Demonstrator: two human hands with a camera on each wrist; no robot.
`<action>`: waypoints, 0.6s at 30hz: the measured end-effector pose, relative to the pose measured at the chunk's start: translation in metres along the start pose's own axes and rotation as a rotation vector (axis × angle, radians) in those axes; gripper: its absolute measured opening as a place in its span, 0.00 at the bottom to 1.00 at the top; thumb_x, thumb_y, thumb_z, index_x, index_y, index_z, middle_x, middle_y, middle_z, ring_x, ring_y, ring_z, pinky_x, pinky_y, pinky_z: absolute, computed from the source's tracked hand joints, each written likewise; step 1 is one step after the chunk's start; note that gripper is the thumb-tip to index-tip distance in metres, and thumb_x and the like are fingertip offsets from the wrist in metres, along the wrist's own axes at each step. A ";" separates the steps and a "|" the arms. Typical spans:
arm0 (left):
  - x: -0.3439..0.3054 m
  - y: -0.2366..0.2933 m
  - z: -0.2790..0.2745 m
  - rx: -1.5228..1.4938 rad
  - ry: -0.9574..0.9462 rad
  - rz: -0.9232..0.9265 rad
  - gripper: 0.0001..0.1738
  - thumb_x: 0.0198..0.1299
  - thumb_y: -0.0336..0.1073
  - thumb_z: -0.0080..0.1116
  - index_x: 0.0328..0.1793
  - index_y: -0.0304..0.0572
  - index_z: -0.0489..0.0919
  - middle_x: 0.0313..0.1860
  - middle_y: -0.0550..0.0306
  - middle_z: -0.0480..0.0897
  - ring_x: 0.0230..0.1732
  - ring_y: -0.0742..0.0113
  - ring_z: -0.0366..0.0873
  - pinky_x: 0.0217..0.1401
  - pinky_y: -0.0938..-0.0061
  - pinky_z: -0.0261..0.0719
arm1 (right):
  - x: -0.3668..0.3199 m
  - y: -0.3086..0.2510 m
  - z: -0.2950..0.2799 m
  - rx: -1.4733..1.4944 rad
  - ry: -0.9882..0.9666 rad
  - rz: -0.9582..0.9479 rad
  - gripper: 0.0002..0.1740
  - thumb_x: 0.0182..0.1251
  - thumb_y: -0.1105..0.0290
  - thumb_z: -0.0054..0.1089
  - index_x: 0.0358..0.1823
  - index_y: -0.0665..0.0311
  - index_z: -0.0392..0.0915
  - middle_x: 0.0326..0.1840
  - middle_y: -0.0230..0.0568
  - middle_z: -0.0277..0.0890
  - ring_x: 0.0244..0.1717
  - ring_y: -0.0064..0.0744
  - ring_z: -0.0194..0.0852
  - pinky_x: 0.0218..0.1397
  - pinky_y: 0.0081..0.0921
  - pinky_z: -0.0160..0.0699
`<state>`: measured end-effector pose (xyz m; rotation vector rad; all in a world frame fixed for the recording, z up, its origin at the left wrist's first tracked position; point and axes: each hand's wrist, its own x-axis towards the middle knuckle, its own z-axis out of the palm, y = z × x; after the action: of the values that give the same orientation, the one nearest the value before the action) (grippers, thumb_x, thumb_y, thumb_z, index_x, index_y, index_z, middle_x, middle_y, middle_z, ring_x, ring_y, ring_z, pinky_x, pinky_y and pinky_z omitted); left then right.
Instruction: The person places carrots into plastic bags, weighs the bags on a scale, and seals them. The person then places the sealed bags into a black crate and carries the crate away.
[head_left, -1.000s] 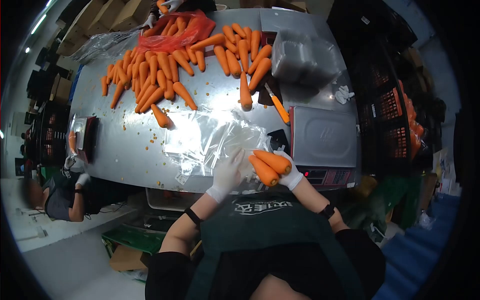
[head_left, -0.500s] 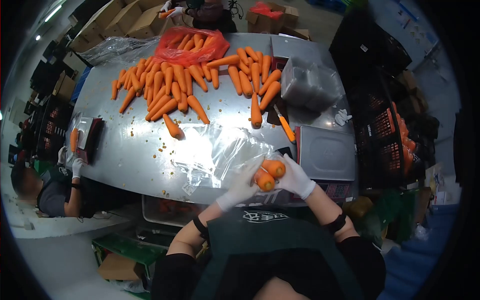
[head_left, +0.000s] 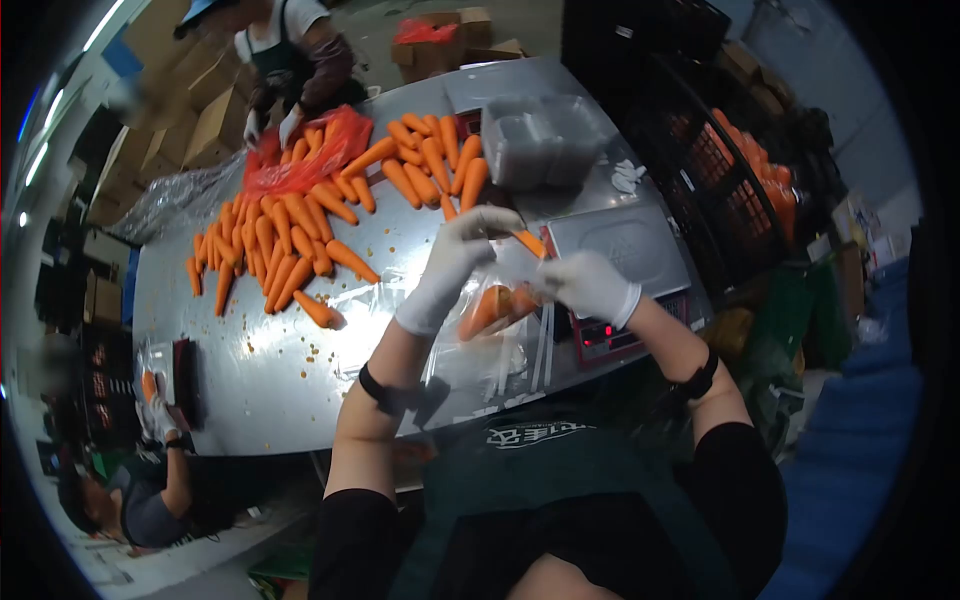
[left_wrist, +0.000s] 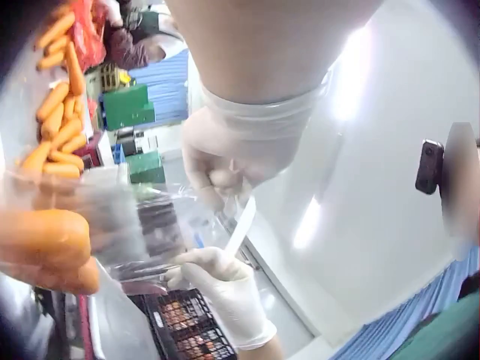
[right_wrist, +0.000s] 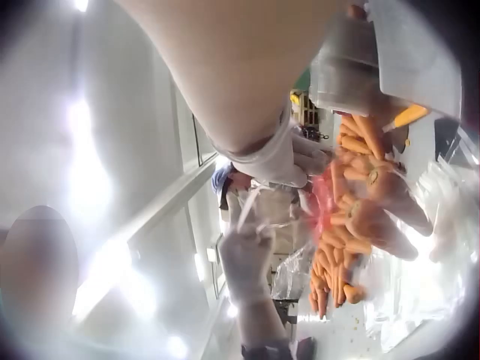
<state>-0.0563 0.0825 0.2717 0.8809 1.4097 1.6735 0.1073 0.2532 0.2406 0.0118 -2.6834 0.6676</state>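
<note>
Two carrots [head_left: 487, 310] lie inside a clear plastic bag [left_wrist: 187, 214], low between my hands in the head view. My white-gloved left hand [head_left: 450, 265] has its fingers bent at the bag's upper edge. On the other side, my gloved right hand [head_left: 590, 285] pinches the bag's mouth. A narrow white strip [left_wrist: 241, 225] runs between the fingers of both hands in the left wrist view. The right wrist view shows the same strip beside my left fingers and the bagged carrots [right_wrist: 375, 221] blurred.
Loose carrots [head_left: 280, 240] cover the far table around a red bag [head_left: 310, 160]. Flat clear bags [head_left: 420, 345] lie below my hands. To the right are a scale [head_left: 620, 250], stacked clear trays [head_left: 545, 140] and an orange-handled knife [head_left: 530, 242]. Two other people work at the table.
The two carrots, earlier held in my right hand and then between both hands, now sit in the clear bag. My hands have moved up to its mouth. The person at the back leans over the red bag.
</note>
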 end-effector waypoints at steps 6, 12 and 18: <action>0.099 0.009 0.032 -0.070 0.242 0.032 0.32 0.55 0.20 0.43 0.70 0.32 0.71 0.63 0.44 0.78 0.38 0.68 0.84 0.44 0.78 0.85 | 0.027 0.067 -0.062 0.077 0.095 0.204 0.08 0.65 0.62 0.63 0.38 0.56 0.86 0.28 0.43 0.82 0.30 0.42 0.84 0.33 0.32 0.79; 0.076 -0.023 0.100 0.066 0.254 0.188 0.37 0.49 0.22 0.49 0.72 0.32 0.67 0.60 0.47 0.77 0.40 0.67 0.83 0.38 0.81 0.80 | -0.035 0.095 -0.118 -0.186 0.230 -0.059 0.11 0.63 0.59 0.65 0.27 0.56 0.80 0.24 0.37 0.77 0.27 0.38 0.81 0.31 0.34 0.76; -0.006 -0.180 0.177 0.081 0.469 -0.241 0.39 0.60 0.26 0.62 0.77 0.36 0.61 0.67 0.49 0.71 0.51 0.66 0.80 0.37 0.78 0.82 | -0.165 0.144 -0.055 -0.330 -0.402 0.078 0.12 0.62 0.57 0.65 0.36 0.57 0.78 0.39 0.37 0.78 0.48 0.38 0.78 0.60 0.43 0.68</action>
<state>0.1223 0.1763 0.1208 0.3458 1.8237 1.7085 0.2666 0.3923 0.1615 -0.0506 -3.1650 0.2535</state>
